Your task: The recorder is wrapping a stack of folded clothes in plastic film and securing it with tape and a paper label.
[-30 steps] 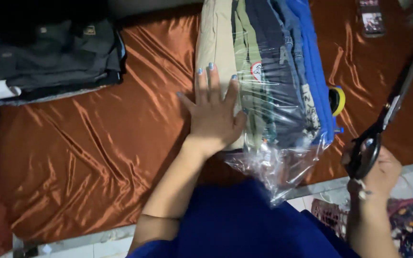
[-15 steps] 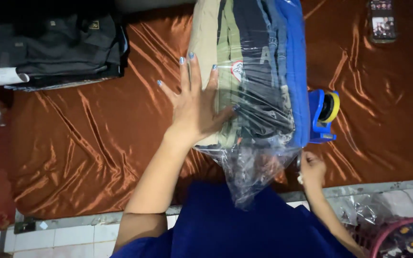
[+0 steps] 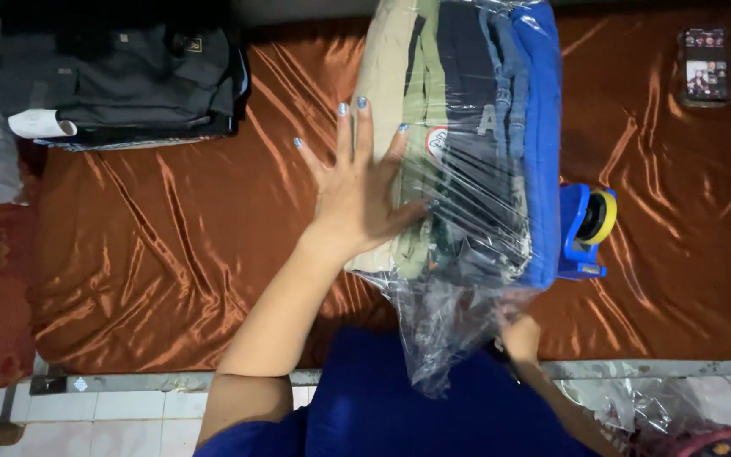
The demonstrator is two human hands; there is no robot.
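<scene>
Left hand (image 3: 364, 199), fingers splayed flat, is pressing the clothes bag (image 3: 467, 152) lying lengthwise away from the bed's near edge, while right hand (image 3: 520, 337) is pinching its loose plastic mouth.

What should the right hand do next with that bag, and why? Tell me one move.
Probably gather and twist the loose bag mouth shut. The left hand presses flat on the bagged clothes, the plastic end hangs open off the bed edge by the right hand, and a tape dispenser sits beside the stack.
</scene>
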